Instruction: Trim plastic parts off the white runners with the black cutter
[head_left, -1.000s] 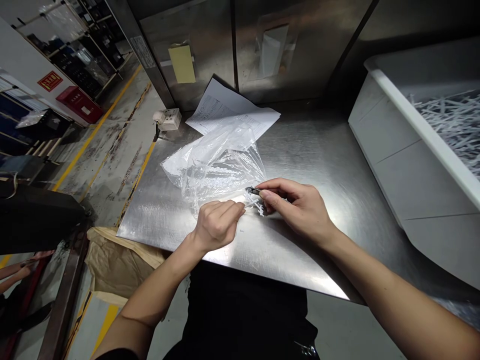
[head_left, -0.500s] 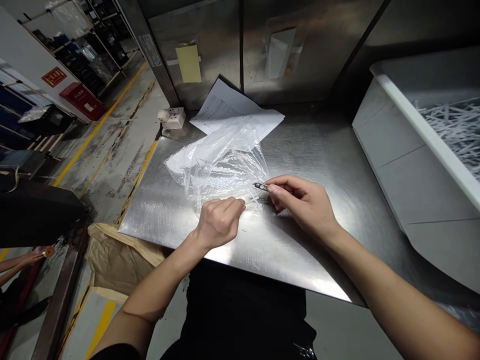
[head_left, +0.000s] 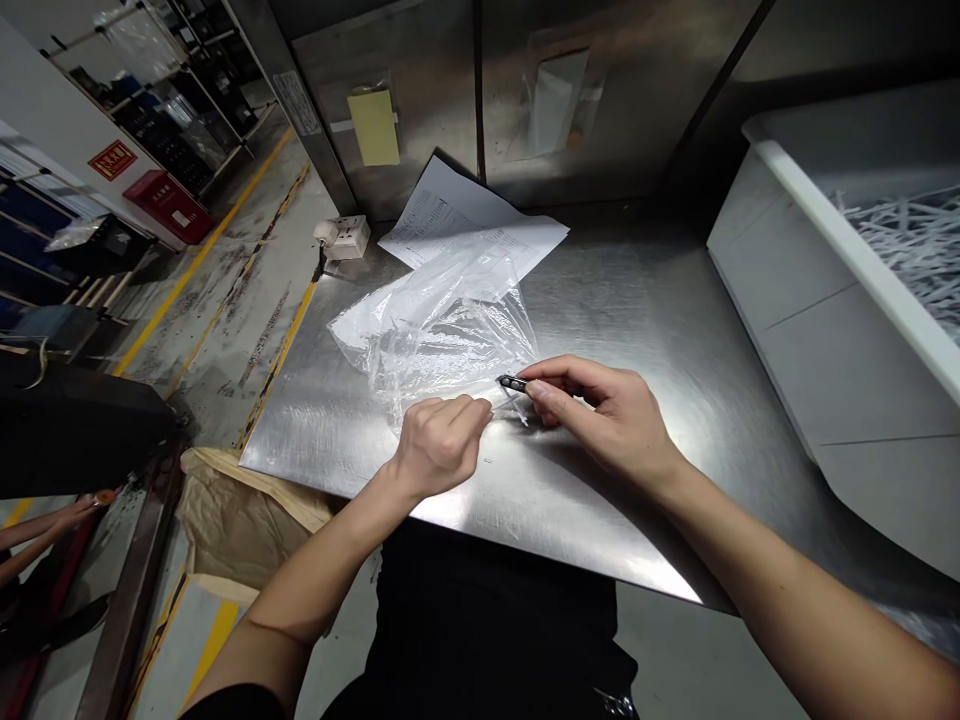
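My left hand (head_left: 444, 445) is closed in a pinch on a thin white plastic piece (head_left: 505, 402), whose branched end sticks out to the right. Between the thumb and fingers of my right hand (head_left: 613, 412) is a small metal nail clipper (head_left: 514, 383), its jaws pointing left at the white piece. Whether the jaws touch the plastic I cannot tell. Just beyond both hands lies a crumpled clear plastic bag (head_left: 450, 335) on the steel table (head_left: 607, 300). A tiny offcut (head_left: 487, 461) rests on the metal near my left hand.
Printed sheets (head_left: 469, 215) lie behind the bag, with a power socket (head_left: 349, 238) to their left. A large white bin (head_left: 787, 300) of thin white strips (head_left: 919, 245) stands at right. Below the table's left edge is a brown sack (head_left: 240, 525); another person's arms (head_left: 52, 530) show far left.
The nail clipper in my right hand has moved slightly left and down, closer to the white plastic piece. My left hand has stayed almost where it was.
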